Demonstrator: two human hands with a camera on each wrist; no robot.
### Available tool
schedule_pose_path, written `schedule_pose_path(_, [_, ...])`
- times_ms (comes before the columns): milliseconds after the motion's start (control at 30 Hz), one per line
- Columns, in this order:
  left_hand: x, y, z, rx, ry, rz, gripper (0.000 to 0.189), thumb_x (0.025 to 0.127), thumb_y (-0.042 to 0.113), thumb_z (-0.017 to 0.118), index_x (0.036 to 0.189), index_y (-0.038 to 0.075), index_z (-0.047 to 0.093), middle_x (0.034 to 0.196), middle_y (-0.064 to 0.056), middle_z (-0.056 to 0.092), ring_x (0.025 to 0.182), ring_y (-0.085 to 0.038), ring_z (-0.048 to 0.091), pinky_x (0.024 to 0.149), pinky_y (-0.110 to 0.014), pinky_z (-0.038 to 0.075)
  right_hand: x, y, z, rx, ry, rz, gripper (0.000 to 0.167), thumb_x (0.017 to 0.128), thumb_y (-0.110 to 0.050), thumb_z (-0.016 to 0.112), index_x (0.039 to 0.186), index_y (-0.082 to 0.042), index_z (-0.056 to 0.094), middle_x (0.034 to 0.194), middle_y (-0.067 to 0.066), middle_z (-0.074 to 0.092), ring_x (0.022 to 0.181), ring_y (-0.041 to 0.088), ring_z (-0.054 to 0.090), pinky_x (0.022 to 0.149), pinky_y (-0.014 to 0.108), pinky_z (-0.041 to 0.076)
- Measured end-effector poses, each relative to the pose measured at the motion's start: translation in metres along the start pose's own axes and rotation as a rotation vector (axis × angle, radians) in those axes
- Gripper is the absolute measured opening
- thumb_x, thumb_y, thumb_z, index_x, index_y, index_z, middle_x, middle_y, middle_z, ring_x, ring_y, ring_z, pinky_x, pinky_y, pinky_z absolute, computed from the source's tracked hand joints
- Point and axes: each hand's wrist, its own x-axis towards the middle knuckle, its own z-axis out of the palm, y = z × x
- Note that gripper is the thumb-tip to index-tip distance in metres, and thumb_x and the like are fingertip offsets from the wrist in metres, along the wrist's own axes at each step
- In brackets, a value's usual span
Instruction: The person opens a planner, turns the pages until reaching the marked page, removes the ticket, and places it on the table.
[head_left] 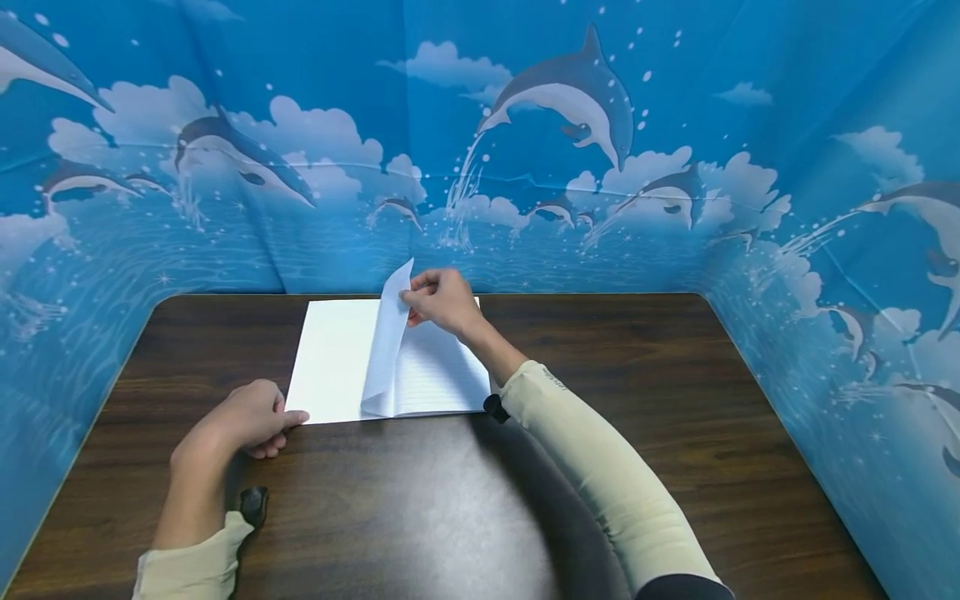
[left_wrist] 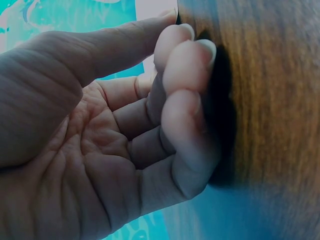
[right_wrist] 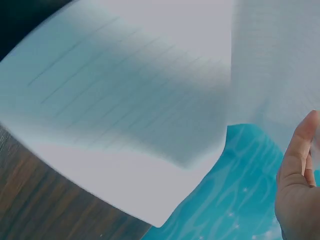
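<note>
Head view. Notebook (head_left: 431,379) lies spread on the desk (head_left: 637,392), left of centre, near the far edge. One leaf (head_left: 386,342) stands up between the two sides, bowed. My right grip (head_left: 442,300) is clamped on that leaf, thumb and fingers pinching it high on its free edge. My left grip (head_left: 247,417) pinches nothing: thumb laid on the near left corner of the notebook, other fingers bent beside it.

Handling, my estimate: leaf very light, limp, with slight spring; easy to crease, and a hard pull could tear it at the fold. Smooth paper, so it may slip, or two leaves may cling. Best hold: outer corner or free edge, light pinch with flat pads. Notebook as a whole also looks light and apt to slide on the glossy desk; a pressed corner should steady it.

Left wrist view. Thumb straight, reaching to a pale edge; fingers half bent, close to the desk. Contact with the wood: cannot tell.

Right wrist view. Ruled paper fills much of the view. Right grip sits at the border, partly cut off; from here I cannot confirm the pinch.
</note>
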Motion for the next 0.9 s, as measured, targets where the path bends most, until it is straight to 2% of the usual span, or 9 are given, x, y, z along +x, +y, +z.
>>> schedule_pose_path(233, [0.001,-0.001,0.0,0.0,0.009,0.005,0.038,0.109,0.022,0.065,0.076,0.004,0.057,0.063,-0.004,0.064,0.054,-0.014,0.062,0.058,-0.033,0.054,0.006,-0.003,0.018,0.078,-0.016,-0.011,0.018,0.104,-0.011,0.069,0.115,0.003,0.068,0.081,0.012,0.075,0.059,0.013,0.071,0.089,0.056,0.063])
schedule_pose_path(400, [0.0,-0.002,0.003,-0.008,0.012,0.028,0.04,0.108,0.021,0.066,0.072,0.005,0.057,0.061,-0.003,0.065,0.052,-0.014,0.062,0.056,-0.033,0.055,0.012,-0.001,0.033,0.101,-0.026,0.005,0.015,0.104,-0.01,0.067,0.113,0.003,0.067,0.079,0.014,0.074,0.059,0.014,0.071,0.088,0.056,0.063])
schedule_pose_path(533, [0.0,-0.002,0.005,-0.014,0.012,0.018,0.039,0.107,0.02,0.066,0.073,0.005,0.057,0.061,-0.004,0.064,0.052,-0.014,0.062,0.056,-0.032,0.054,0.015,0.0,0.042,0.093,-0.042,0.013,0.014,0.105,-0.011,0.066,0.11,0.002,0.064,0.079,0.013,0.074,0.057,0.013,0.071,0.087,0.054,0.064])
schedule_pose_path(600, [0.001,-0.002,0.005,-0.015,0.012,0.009,0.038,0.107,0.02,0.066,0.075,0.004,0.057,0.061,-0.004,0.064,0.052,-0.014,0.062,0.056,-0.032,0.054,0.017,0.0,0.047,0.084,-0.041,0.016,0.013,0.105,-0.011,0.066,0.108,0.001,0.063,0.078,0.015,0.075,0.058,0.017,0.073,0.085,0.053,0.064])
schedule_pose_path(767, [0.002,-0.002,0.003,-0.01,0.011,-0.007,0.036,0.108,0.02,0.066,0.077,0.004,0.058,0.062,-0.004,0.065,0.053,-0.014,0.062,0.056,-0.031,0.054,0.019,-0.002,0.06,0.016,-0.021,0.013,0.012,0.104,-0.012,0.067,0.106,-0.001,0.065,0.083,0.02,0.079,0.076,0.036,0.081,0.08,0.041,0.066])
schedule_pose_path(900, [0.002,-0.003,0.002,-0.011,0.007,-0.01,0.036,0.108,0.021,0.067,0.077,0.004,0.058,0.062,-0.004,0.065,0.053,-0.013,0.062,0.056,-0.031,0.055,0.02,-0.003,0.071,-0.054,-0.011,-0.008,0.014,0.104,-0.014,0.067,0.111,-0.001,0.066,0.085,0.018,0.08,0.082,0.035,0.082,0.076,0.026,0.062])
